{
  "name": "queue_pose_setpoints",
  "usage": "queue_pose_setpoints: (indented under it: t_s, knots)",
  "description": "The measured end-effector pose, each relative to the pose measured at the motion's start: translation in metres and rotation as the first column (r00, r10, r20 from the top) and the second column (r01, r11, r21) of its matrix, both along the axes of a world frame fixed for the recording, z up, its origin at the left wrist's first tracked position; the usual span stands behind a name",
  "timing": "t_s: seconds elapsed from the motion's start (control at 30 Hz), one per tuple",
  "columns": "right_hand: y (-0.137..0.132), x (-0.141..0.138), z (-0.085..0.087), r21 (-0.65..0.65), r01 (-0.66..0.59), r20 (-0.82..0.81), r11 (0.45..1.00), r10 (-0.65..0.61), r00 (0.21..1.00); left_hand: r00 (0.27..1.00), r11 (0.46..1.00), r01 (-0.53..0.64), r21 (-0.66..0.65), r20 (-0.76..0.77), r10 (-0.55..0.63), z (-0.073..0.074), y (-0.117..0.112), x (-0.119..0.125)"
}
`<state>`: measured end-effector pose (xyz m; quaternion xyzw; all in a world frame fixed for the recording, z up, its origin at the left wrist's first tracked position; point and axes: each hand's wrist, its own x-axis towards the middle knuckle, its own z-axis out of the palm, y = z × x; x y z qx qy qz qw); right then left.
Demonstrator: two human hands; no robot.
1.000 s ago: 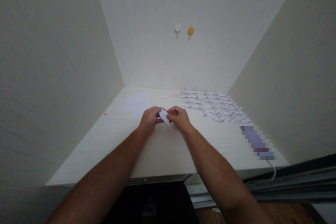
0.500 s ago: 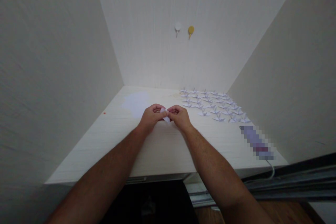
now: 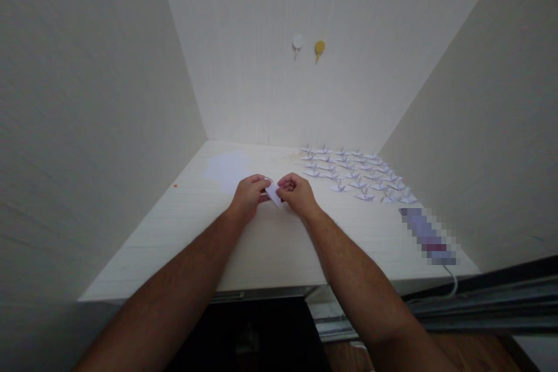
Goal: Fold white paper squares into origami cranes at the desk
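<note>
My left hand (image 3: 248,194) and my right hand (image 3: 296,193) meet over the middle of a pale wooden desk (image 3: 270,244). Both pinch a small folded piece of white paper (image 3: 274,192) held between their fingertips, just above the desktop. A stack of pale paper sheets (image 3: 226,167) lies behind my left hand. Several rows of small folded paper cranes (image 3: 355,177) stand to the right of my right hand, toward the back right corner.
A blurred-out flat object (image 3: 427,235) with a white cable lies at the desk's right front. Two round hooks, one white (image 3: 297,43) and one yellow (image 3: 319,47), are on the back wall. Walls close in the desk on the left, back and right.
The hands have stayed together at the same spot. The fingers shifted slightly on the folded paper, which shows a little more between them now than half a second ago.
</note>
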<state>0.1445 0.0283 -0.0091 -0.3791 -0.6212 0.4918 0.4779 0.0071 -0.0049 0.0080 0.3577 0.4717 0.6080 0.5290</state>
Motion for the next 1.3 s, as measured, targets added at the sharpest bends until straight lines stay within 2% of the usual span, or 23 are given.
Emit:
queue_pose_setpoints:
  t_s: [0.23, 0.47, 0.7, 0.77, 0.83, 0.93, 1.0, 1.1, 1.2, 1.3]
  knots:
    - [-0.001, 0.000, 0.000, -0.006, 0.000, 0.026, 1.000, 0.000, 1.000, 0.995, 0.999, -0.027, 0.026, -0.099, 0.030, -0.003, 0.001, 0.000]
    - [0.001, 0.001, -0.001, -0.030, -0.001, 0.024, 1.000, 0.002, 1.000, 0.995, 0.997, -0.073, 0.017, -0.067, 0.074, -0.004, 0.003, -0.002]
    - [0.001, 0.005, 0.002, -0.017, -0.033, 0.014, 0.999, 0.034, 0.999, 0.996, 1.000, -0.009, 0.017, -0.093, 0.011, -0.003, 0.001, -0.002]
    - [0.001, 0.006, 0.002, 0.004, -0.054, 0.012, 0.999, 0.054, 0.998, 0.990, 0.999, 0.023, 0.027, -0.143, -0.019, -0.003, 0.001, -0.003]
    - [0.001, 0.007, 0.002, 0.009, -0.060, 0.011, 0.998, 0.060, 0.998, 0.966, 0.997, 0.063, 0.050, -0.255, -0.048, -0.004, 0.002, -0.005]
    - [0.001, 0.008, 0.005, -0.032, -0.049, -0.011, 0.998, 0.049, 0.999, 0.921, 0.996, 0.029, 0.087, -0.389, 0.007, -0.007, 0.004, -0.007]
    - [-0.001, 0.009, 0.008, -0.084, -0.067, -0.031, 0.994, 0.065, 0.997, 0.944, 0.993, -0.087, 0.084, -0.313, 0.109, -0.008, 0.006, -0.007]
    - [-0.003, 0.009, 0.010, -0.144, -0.146, -0.062, 0.979, 0.139, 0.988, 0.970, 0.972, -0.233, 0.035, -0.066, 0.234, -0.009, 0.008, -0.006]
    - [-0.003, 0.007, 0.009, -0.124, -0.121, -0.069, 0.985, 0.113, 0.991, 0.978, 0.980, -0.200, 0.008, 0.056, 0.199, -0.009, 0.007, -0.004]
    - [-0.001, 0.006, 0.008, -0.112, -0.049, -0.039, 0.993, 0.045, 0.998, 0.996, 0.997, -0.073, 0.001, 0.043, 0.073, -0.008, 0.004, -0.002]
